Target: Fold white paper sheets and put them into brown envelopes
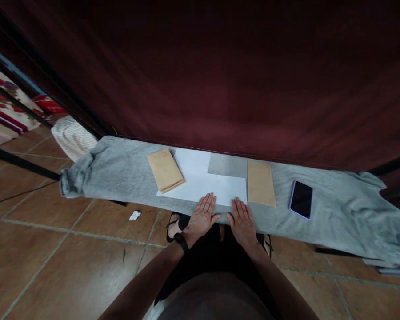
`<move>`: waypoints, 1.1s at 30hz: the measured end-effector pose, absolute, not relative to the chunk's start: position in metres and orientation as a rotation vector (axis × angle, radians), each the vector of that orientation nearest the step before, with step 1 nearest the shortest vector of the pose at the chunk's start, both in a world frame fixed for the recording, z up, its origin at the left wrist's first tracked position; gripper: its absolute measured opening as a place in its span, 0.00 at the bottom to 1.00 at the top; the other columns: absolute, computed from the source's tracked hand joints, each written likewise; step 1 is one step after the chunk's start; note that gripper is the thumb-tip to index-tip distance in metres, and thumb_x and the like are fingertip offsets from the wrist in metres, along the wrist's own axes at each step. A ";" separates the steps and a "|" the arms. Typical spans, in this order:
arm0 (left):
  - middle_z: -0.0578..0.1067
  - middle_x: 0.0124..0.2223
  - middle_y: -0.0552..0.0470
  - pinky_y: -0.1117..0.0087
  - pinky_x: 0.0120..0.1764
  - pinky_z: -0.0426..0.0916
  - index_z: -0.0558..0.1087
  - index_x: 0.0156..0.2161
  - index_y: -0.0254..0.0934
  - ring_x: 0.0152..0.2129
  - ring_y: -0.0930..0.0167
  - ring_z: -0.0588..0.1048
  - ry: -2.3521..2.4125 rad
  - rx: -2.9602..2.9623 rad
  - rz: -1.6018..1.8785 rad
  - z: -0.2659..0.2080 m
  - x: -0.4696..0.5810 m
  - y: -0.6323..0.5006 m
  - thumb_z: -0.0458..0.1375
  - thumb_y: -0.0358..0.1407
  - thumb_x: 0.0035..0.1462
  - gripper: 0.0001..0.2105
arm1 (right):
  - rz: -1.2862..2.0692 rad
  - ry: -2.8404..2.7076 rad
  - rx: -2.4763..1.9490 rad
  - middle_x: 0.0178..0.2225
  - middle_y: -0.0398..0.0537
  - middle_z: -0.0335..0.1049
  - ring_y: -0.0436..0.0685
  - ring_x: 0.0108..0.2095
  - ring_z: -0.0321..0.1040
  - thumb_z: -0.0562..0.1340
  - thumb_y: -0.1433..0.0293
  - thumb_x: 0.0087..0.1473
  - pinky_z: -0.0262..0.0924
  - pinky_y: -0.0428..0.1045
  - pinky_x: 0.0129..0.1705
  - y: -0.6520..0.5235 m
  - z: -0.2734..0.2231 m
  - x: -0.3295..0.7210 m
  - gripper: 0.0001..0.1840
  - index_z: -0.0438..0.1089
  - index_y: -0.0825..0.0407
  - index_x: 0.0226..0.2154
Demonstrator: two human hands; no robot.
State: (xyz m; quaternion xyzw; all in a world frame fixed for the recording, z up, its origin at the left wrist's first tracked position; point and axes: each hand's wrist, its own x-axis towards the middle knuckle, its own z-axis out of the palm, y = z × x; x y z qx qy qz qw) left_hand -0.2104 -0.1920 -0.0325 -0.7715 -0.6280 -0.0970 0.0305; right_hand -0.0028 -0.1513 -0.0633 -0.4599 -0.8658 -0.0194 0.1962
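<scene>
My left hand (203, 214) lies flat, fingers stretched out, its fingertips at the near edge of a white paper sheet (225, 187). Beside it my right hand (242, 221) is spread flat too, with fingertips at the sheet's near right corner. More white paper (193, 162) extends behind and to the left. A stack of brown envelopes (165, 170) rests tilted on the paper's left part. Just right of the paper lies a single brown envelope (261, 182). A smooth grey patch (228, 164) shows behind the sheet; whether it is paper I cannot tell.
A grey cloth (120, 171) covers the long narrow bench. A phone (301, 199) with a pale purple edge lies to the right. Behind hangs a dark red curtain (220, 102). On the tiled floor (70, 262) is a white scrap (134, 215); dark bars stand at left.
</scene>
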 end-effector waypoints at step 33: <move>0.50 0.71 0.29 0.52 0.69 0.46 0.48 0.69 0.21 0.70 0.56 0.44 -1.853 -2.475 -0.118 -0.031 -0.229 -0.217 0.48 0.52 0.68 0.38 | -0.016 -2.439 -1.359 0.68 0.65 0.52 0.69 0.67 0.53 0.46 0.58 0.70 0.48 0.65 0.66 -0.169 -0.063 0.041 0.35 0.47 0.61 0.70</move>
